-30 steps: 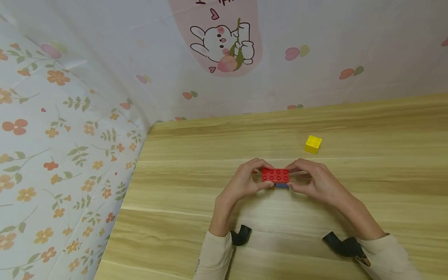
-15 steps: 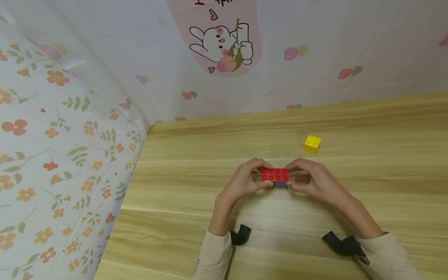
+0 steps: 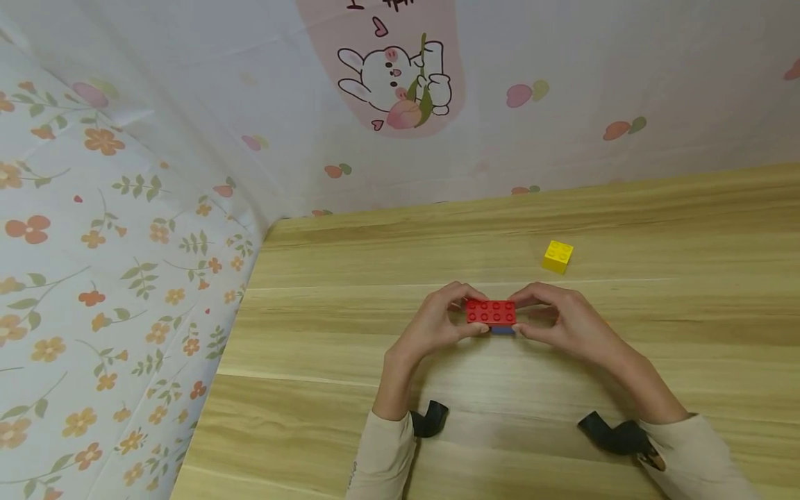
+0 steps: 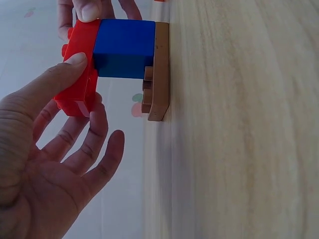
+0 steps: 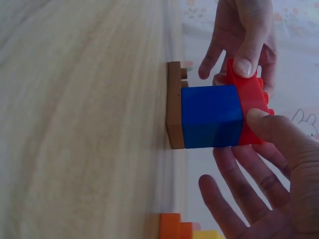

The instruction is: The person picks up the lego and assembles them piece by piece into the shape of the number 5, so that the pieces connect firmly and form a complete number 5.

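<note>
1. The red brick (image 3: 491, 313) sits at the top of a small stack, studs facing up, held between the two hands. It touches the blue brick (image 4: 124, 47) below; whether it is pressed fully home, I cannot tell.
2. The blue brick lies under the red one's right part, so the red brick overhangs toward the person's left.
3. Under the blue brick, a flat brown piece (image 4: 161, 69) rests on the tabletop (image 3: 312, 333). The blue brick covers its right end; studs show at its left end.
4. The left hand (image 3: 434, 323) pinches the red brick's left part, thumb on the near face and index finger at the far side. Its other fingers are partly spread.
5. The right hand (image 3: 565, 323) has a like pinch on the right part, its lower fingers spread below the brick.
6. A yellow brick (image 3: 558, 256) stands apart from the stack, beyond the right hand.
7. An orange piece (image 5: 170, 226) shows at the right wrist view's lower edge, partly cut off.
8. Beige sleeves (image 3: 381, 458) cover the forearms, with a dark object (image 3: 431, 419) at each cuff.
9. Behind the table hangs a pale cloth (image 3: 531, 146) printed with a rabbit; floral cloth (image 3: 62, 298) lines the left side.
</note>
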`<state>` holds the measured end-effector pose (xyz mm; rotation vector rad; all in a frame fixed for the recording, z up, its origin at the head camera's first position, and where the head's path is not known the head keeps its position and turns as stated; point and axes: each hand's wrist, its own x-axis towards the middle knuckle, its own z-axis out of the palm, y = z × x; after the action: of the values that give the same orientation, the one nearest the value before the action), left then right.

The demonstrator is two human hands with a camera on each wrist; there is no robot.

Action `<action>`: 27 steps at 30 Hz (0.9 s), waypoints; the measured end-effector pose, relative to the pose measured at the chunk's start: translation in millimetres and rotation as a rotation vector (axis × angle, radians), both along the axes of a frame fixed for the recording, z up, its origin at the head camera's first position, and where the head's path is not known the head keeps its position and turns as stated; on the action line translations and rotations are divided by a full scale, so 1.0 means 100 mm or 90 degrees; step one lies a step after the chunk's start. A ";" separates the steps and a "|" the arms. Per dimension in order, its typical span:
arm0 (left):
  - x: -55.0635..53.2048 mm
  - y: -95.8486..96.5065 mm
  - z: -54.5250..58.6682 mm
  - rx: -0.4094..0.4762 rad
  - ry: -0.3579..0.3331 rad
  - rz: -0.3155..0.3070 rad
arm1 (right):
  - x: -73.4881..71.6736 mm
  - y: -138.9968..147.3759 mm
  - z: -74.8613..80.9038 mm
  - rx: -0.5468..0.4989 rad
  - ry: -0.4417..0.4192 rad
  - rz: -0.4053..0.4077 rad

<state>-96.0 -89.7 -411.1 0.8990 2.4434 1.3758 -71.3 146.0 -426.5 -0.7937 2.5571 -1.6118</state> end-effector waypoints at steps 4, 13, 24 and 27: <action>0.00 0.00 0.00 0.000 -0.001 -0.002 | 0.01 0.01 0.03 0.017 0.020 0.003; 0.01 0.00 0.00 0.000 -0.001 0.000 | 0.02 0.00 0.07 0.026 0.033 0.005; 0.01 0.00 0.01 0.008 -0.012 0.001 | 0.03 0.00 0.08 0.049 0.026 -0.012; 0.01 0.00 0.01 0.007 -0.013 0.001 | 0.03 0.00 0.08 0.051 0.030 -0.012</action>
<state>-95.2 -89.3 -410.1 0.8822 2.4247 1.3929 -68.7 145.5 -418.4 -0.8124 2.6508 -1.5017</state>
